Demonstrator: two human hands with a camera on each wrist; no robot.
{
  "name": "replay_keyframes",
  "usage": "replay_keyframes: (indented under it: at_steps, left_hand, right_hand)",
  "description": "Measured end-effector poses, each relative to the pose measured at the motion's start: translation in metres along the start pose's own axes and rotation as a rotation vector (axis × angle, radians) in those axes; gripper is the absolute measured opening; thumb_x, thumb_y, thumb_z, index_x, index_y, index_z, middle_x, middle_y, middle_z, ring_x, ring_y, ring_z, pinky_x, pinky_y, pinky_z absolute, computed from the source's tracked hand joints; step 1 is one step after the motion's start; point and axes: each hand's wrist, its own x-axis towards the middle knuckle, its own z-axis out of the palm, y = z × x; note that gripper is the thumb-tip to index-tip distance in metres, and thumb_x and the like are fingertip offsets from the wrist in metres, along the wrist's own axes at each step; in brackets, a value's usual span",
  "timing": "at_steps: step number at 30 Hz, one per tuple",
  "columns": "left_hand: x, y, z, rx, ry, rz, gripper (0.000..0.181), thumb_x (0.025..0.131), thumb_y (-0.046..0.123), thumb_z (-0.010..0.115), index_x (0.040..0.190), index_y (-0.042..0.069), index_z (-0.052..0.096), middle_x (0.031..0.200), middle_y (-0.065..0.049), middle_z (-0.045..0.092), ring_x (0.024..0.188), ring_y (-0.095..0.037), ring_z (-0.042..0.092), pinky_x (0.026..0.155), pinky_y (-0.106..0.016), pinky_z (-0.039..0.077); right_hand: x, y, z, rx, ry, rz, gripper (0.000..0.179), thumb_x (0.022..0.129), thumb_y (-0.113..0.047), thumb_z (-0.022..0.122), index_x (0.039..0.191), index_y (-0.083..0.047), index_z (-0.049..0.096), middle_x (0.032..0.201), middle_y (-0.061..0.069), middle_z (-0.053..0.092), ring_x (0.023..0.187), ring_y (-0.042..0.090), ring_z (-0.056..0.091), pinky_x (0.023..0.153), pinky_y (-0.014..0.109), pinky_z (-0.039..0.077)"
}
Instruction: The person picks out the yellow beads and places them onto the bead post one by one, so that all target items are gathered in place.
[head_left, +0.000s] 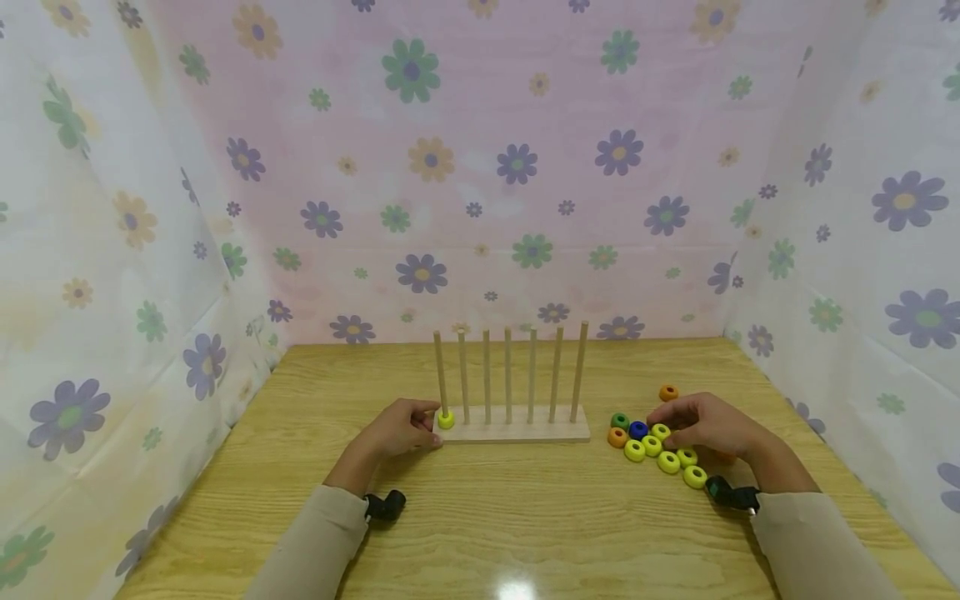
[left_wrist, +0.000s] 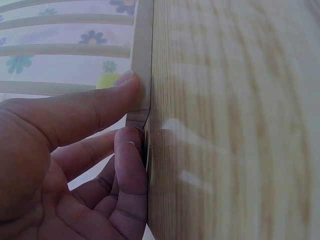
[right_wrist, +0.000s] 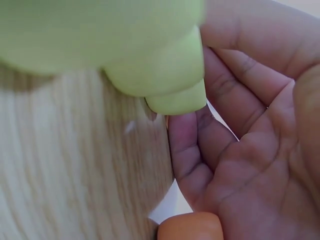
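A wooden peg stand (head_left: 517,429) with several upright dowels stands mid-table, one yellow ring (head_left: 446,420) on its leftmost dowel. My left hand (head_left: 396,431) grips the left end of its base, thumb (left_wrist: 117,95) against the front edge and the other fingers curled around the end. To the right, my right hand (head_left: 708,425) reaches over loose rings, its thumb and index finger on either side of a yellow ring (head_left: 661,432). Nearer yellow rings (right_wrist: 155,65) hide part of that pinch in the right wrist view.
Beside the right hand lie a green ring (head_left: 619,421), a blue ring (head_left: 638,430), an orange ring (head_left: 617,437) and several yellow rings (head_left: 669,462). Another orange ring (head_left: 668,392) sits behind that hand. Flowered cloth (head_left: 480,208) walls the table's back and sides.
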Motion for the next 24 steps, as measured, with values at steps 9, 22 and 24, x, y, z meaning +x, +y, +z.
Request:
replay_keyframes:
  at_steps: [9,22,24]
  left_hand:
    - [0.001,-0.001,0.0,-0.013,0.0,-0.005,0.071,0.088,0.007,0.082,0.152,0.001,0.051,0.101,-0.009,0.064,0.084,-0.019,0.056,0.068,-0.03,0.049]
    - [0.0,0.0,-0.001,0.013,-0.002,0.005,0.071,0.088,0.008,0.083,0.151,0.002,0.052,0.101,-0.008,0.065,0.085,-0.019,0.057,0.069,-0.03,0.049]
    - [0.0,-0.001,-0.001,0.025,0.001,0.011,0.07,0.088,0.008,0.083,0.151,0.002,0.052,0.101,-0.007,0.065,0.085,-0.018,0.057,0.07,-0.03,0.05]
  right_hand:
    - [0.003,-0.002,0.0,-0.036,0.031,0.029,0.038,0.093,-0.019,0.078,0.128,-0.006,0.071,0.129,0.018,0.069,0.107,0.015,0.069,0.086,0.025,0.055]
    - [0.004,-0.011,0.004,-0.075,0.085,0.05,0.039,0.092,-0.019,0.079,0.127,-0.001,0.072,0.125,0.016,0.071,0.102,0.015,0.07,0.084,0.026,0.057]
    - [0.003,-0.013,0.004,-0.067,0.095,0.058,0.041,0.092,-0.019,0.079,0.127,0.0,0.071,0.124,0.016,0.072,0.102,0.015,0.071,0.083,0.026,0.057]
